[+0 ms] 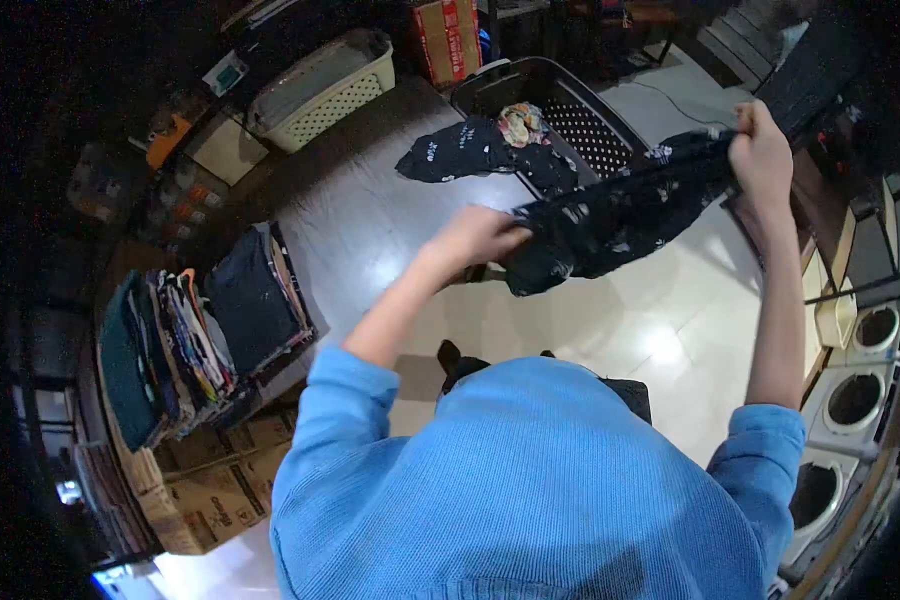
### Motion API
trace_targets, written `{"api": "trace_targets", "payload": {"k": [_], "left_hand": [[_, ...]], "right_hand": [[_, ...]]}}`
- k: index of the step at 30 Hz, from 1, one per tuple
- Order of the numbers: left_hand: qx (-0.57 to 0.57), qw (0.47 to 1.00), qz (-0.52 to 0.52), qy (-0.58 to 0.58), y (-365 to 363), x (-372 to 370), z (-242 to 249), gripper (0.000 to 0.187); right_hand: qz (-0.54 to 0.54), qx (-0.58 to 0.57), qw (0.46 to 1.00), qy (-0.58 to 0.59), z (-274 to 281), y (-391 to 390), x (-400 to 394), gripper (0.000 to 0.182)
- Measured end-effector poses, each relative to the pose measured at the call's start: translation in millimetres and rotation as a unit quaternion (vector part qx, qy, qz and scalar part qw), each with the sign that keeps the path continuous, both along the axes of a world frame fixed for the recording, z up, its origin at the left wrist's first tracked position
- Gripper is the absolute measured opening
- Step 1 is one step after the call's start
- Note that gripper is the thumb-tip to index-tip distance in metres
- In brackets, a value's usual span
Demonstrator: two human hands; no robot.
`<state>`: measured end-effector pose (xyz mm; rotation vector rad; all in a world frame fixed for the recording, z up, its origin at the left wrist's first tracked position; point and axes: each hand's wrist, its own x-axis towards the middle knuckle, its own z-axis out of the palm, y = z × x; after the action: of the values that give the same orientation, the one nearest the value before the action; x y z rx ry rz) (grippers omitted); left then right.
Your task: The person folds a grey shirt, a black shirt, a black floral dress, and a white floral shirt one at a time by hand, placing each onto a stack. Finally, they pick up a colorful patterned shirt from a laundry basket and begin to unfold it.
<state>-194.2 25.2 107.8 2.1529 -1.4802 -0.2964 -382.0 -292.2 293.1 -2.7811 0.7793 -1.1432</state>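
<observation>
A black garment with a white flower print point(620, 225) is stretched in the air between my two hands; its exact kind does not show. My left hand point(478, 238), slightly blurred, is closed on one end of it, near the table edge. Higher up and to the right, my right hand point(760, 150) grips the other end in a fist. Behind the cloth stands a dark laundry basket point(595, 130) with a perforated wall. Another black printed cloth point(460, 150) spills from the basket onto the table, beside a crumpled floral cloth point(523, 125).
Stacks of folded clothes point(255, 295) lie along the left of the grey table point(355, 225). A cream basket point(335, 95) and a red-brown carton point(447, 40) stand at the back. Cardboard boxes point(220, 500) sit below at left. White round-doored machines point(855, 400) line the right.
</observation>
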Motion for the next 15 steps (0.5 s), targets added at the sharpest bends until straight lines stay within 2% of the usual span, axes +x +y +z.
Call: {"api": "trace_targets", "payload": {"k": [1,4,6,7,8,9,13,15], "left_hand": [[0.0,0.999,0.016,-0.036,15.2,14.1,17.1,0.036],[-0.063,0.986,0.085,-0.133,49.0,12.4,86.7,0.041],[-0.096,0.966,0.103,-0.219,57.0,6.4,104.9,0.049],[-0.075,0.957,0.112,-0.257,61.2,-0.8,118.9,0.054],[-0.08,0.949,0.132,-0.276,63.2,-4.6,122.9,0.053],[-0.053,0.945,0.182,-0.265,64.3,-10.3,125.4,0.054],[-0.01,0.929,0.342,-0.139,77.9,-13.3,124.0,0.063],[0.01,0.929,0.359,-0.091,91.7,-16.5,132.4,0.069]], "right_hand": [[0.062,0.09,0.994,0.0,-7.4,-38.6,-14.7,0.022],[0.268,0.169,0.948,0.014,-32.0,-77.5,-30.0,0.036],[0.317,0.013,0.941,0.12,-36.1,-52.2,-28.8,0.032],[0.325,0.015,0.93,0.169,-30.7,-35.8,-28.2,0.02],[0.301,0.065,0.926,0.217,-24.4,-33.5,-25.4,0.02],[0.274,0.113,0.918,0.263,-17.5,-33.7,-22.4,0.019],[0.403,0.215,0.851,0.259,-5.6,-29.1,-15.0,0.026],[0.427,0.293,0.816,0.257,9.5,-14.2,-18.5,0.035]]}}
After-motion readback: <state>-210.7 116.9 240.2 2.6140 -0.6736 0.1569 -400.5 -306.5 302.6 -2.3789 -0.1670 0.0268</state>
